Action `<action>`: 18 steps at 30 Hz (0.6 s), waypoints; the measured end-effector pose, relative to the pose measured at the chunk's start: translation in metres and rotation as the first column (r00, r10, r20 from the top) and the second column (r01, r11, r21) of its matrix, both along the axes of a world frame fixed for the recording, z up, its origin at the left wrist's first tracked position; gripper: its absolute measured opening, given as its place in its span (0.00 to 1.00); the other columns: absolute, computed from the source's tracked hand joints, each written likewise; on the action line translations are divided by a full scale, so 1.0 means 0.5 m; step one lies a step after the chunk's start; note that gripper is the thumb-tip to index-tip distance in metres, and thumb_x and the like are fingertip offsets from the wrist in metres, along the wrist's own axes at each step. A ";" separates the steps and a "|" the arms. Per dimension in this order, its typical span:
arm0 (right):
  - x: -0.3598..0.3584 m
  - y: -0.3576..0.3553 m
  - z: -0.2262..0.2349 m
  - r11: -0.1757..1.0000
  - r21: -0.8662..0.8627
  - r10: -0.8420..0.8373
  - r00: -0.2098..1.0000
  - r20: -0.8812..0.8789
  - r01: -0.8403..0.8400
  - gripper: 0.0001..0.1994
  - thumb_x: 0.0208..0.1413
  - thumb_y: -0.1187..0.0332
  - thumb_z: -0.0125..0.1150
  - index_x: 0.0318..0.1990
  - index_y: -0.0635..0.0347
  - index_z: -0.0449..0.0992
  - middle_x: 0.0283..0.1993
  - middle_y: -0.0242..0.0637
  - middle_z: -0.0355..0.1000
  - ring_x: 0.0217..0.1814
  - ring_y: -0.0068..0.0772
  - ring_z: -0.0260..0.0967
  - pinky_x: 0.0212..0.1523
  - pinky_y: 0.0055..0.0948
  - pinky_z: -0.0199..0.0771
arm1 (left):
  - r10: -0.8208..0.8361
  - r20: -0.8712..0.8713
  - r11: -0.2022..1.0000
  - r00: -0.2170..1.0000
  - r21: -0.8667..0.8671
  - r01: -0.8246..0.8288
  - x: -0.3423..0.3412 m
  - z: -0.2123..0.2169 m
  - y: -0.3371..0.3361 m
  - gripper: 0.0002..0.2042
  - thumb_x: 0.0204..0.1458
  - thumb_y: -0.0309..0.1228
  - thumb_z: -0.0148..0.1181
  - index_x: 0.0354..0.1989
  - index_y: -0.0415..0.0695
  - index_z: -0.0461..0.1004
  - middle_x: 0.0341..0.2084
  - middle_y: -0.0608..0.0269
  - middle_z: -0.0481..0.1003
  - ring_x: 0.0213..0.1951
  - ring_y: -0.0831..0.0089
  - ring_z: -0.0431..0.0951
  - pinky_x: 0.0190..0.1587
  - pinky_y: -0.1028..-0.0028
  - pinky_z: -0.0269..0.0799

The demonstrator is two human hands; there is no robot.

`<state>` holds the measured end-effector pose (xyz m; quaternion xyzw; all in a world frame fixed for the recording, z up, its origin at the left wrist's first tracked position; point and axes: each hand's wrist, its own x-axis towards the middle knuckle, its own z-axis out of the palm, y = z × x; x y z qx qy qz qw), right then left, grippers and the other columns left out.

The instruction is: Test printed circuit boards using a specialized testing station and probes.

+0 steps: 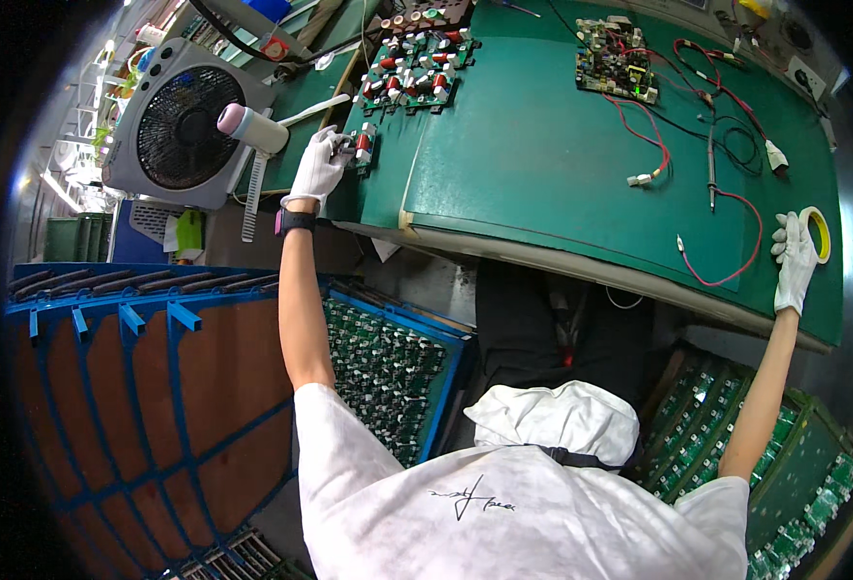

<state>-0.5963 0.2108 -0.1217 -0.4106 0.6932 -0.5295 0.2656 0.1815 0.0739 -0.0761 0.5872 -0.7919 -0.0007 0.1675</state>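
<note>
The head view shows a green tabletop (533, 174) spreading between two gloved hands. Below and leftward of the left hand (321, 166) stands a blue-framed brown rack (127, 396). A grey fan (189, 130) sits to that hand's left, and a blue-edged tray of green boards lies below its forearm. Beyond the left hand, up and to its right, is a group of circuit boards (415, 75) with red parts. Far ahead and leftward of the right hand (794, 253) is a wired circuit board (618, 60). The right hand rests with fingers loose, released, a tape roll (824, 235) just beside its right edge. The left hand's fingers grasp a small circuit board (364, 145) at its left side, on the tabletop.
</note>
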 end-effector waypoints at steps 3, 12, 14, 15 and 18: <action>0.001 0.002 0.004 1.000 0.005 -0.007 0.999 -0.042 0.007 0.23 0.70 0.49 0.59 0.50 0.64 0.82 0.30 0.23 0.69 0.25 0.10 0.62 0.26 0.14 0.57 | -0.039 0.001 0.999 0.999 -0.021 0.039 -0.014 -0.001 -0.023 0.14 0.53 0.23 0.67 0.49 0.37 0.80 0.53 0.40 0.77 0.58 0.44 0.75 0.60 0.59 0.72; -0.001 -0.002 0.000 1.000 0.010 0.014 0.998 -0.053 -0.013 0.23 0.70 0.48 0.59 0.50 0.63 0.83 0.29 0.25 0.71 0.24 0.11 0.62 0.26 0.15 0.58 | 0.003 -0.026 0.998 1.000 0.056 -0.001 0.020 -0.027 -0.058 0.16 0.55 0.25 0.67 0.52 0.38 0.79 0.63 0.40 0.70 0.63 0.44 0.72 0.66 0.61 0.69; -0.004 -0.001 -0.001 1.000 0.014 0.009 0.997 -0.071 -0.008 0.23 0.70 0.48 0.59 0.50 0.63 0.83 0.29 0.25 0.71 0.24 0.11 0.62 0.26 0.15 0.58 | 0.004 -0.037 0.998 0.999 0.066 -0.002 0.019 -0.030 -0.063 0.16 0.55 0.25 0.67 0.53 0.39 0.79 0.63 0.40 0.70 0.63 0.44 0.71 0.66 0.60 0.68; -0.006 -0.001 -0.002 1.000 0.008 0.011 0.997 -0.076 -0.010 0.23 0.70 0.48 0.59 0.50 0.63 0.83 0.29 0.25 0.71 0.24 0.11 0.62 0.26 0.15 0.58 | 0.006 -0.046 0.997 0.999 0.076 -0.003 0.019 -0.030 -0.064 0.16 0.55 0.25 0.66 0.53 0.39 0.79 0.64 0.40 0.69 0.64 0.44 0.71 0.67 0.60 0.68; -0.007 0.000 -0.003 1.000 0.010 0.010 0.995 -0.100 -0.009 0.24 0.70 0.48 0.59 0.50 0.63 0.83 0.29 0.25 0.71 0.25 0.11 0.63 0.26 0.15 0.59 | -0.016 -0.020 1.000 1.000 0.022 0.017 0.012 -0.031 -0.059 0.16 0.55 0.25 0.66 0.52 0.40 0.79 0.63 0.40 0.70 0.63 0.44 0.71 0.67 0.60 0.67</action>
